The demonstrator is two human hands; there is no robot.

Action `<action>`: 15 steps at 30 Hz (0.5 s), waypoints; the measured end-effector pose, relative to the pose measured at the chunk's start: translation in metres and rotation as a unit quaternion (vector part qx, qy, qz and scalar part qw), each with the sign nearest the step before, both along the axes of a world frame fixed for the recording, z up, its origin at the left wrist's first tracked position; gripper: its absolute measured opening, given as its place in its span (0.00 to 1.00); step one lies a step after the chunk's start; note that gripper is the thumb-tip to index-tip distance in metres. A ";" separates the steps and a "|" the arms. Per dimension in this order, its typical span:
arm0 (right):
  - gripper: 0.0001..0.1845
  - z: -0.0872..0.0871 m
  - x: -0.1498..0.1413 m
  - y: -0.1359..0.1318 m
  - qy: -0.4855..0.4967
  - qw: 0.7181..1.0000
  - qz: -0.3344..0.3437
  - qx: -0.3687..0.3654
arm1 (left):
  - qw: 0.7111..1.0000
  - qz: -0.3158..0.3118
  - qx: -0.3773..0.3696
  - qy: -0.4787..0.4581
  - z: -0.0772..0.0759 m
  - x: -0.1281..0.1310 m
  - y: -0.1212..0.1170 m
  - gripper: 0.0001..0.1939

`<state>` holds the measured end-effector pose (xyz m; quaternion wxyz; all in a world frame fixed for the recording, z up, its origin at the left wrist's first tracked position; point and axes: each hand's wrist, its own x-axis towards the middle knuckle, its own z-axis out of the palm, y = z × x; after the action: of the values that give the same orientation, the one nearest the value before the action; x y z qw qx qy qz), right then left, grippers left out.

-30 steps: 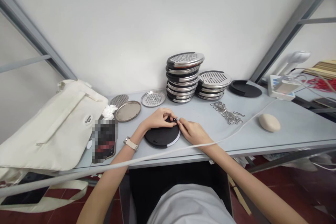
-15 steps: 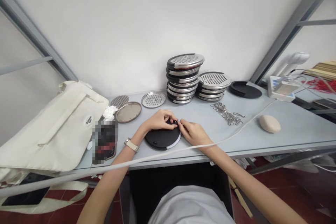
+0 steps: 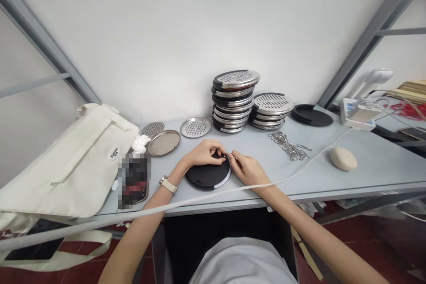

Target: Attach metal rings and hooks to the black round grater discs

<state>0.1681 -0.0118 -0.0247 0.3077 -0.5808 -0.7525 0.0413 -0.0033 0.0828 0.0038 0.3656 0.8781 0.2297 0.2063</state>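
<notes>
A round black base with a silver rim along its right side lies on the table in front of me. My left hand is curled over its far edge, thumb and fingers closed on the rim. At the right edge my right hand pinches a thin metal hook, mostly covered by the fingertips. The fingertips of both hands almost meet at that spot. Several loose wire hooks lie in a heap to the right.
Behind stand a tall stack and a lower stack of perforated metal discs in black holders. Loose discs, a phone and a cream bag are leftward. A white cable crosses in front; a beige oval object sits right.
The right hand's fingers have shifted slightly at the base's edge, and a bit more of the metal piece shows. The whole view has moved a little; the base stays in place.
</notes>
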 end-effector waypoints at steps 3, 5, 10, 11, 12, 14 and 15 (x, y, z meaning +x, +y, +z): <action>0.14 -0.001 0.000 0.001 -0.004 1.000 -0.019 -0.009 | 1.000 0.003 -0.010 0.008 0.000 0.000 0.000 0.15; 0.14 -0.001 0.000 0.002 -0.013 1.000 -0.009 -0.027 | 1.000 0.006 -0.015 0.004 0.000 -0.001 -0.001 0.17; 0.14 -0.002 -0.001 0.003 -0.033 0.997 0.024 -0.061 | 1.000 0.012 -0.009 -0.004 0.000 0.000 -0.004 0.17; 0.14 -0.002 -0.001 0.003 -0.034 0.997 0.023 -0.064 | 1.000 0.012 -0.009 -0.004 0.000 0.000 -0.005 0.18; 0.15 -0.002 -0.001 0.003 -0.034 0.997 0.021 -0.067 | 1.000 0.013 -0.010 -0.003 0.000 0.000 -0.006 0.18; 0.15 -0.002 -0.001 0.003 -0.035 0.997 0.018 -0.070 | 1.000 0.014 -0.008 0.000 0.001 0.001 -0.007 0.18; 0.15 -0.001 -0.001 0.003 -0.035 0.997 0.017 -0.072 | 1.000 0.014 -0.005 0.001 0.001 0.001 -0.007 0.18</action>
<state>0.1676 -0.0093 -0.0262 0.2377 -0.5897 -0.7677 0.0797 -0.0021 0.0757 0.0045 0.3665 0.8731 0.2435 0.2100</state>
